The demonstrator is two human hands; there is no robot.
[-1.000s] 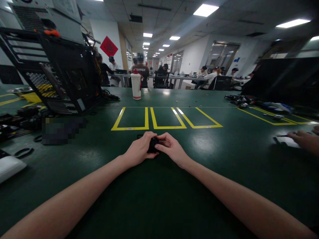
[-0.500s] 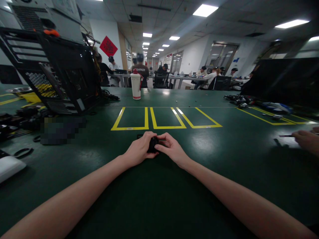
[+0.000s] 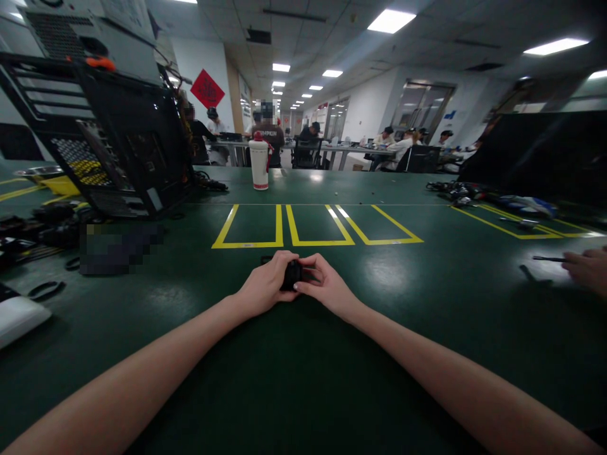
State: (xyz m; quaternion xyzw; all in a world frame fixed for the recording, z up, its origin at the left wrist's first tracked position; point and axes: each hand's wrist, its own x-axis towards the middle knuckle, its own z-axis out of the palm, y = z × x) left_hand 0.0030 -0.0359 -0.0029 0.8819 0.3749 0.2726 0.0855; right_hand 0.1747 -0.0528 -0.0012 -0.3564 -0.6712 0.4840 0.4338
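Note:
A small black rounded object (image 3: 292, 275) is between my two hands, low over the green table (image 3: 303, 373); its exact kind I cannot make out. My left hand (image 3: 269, 281) wraps round it from the left, thumb below and fingers over the top. From the other side my right hand (image 3: 327, 284) pinches its right face with thumb and fingertips. A dark flat part juts out behind my left fingers, mostly hidden.
Yellow tape outlines (image 3: 322, 242) lie just beyond my hands. At left stands an open black computer case (image 3: 128, 145), with a white cup (image 3: 260, 165) farther back. Another person's hand (image 3: 588, 268) holds a thin dark tool at right. Cables (image 3: 458, 189) lie at back right.
My right thumb has shifted slightly left and down on the black object. The other person's hand at right has moved a little to the right.

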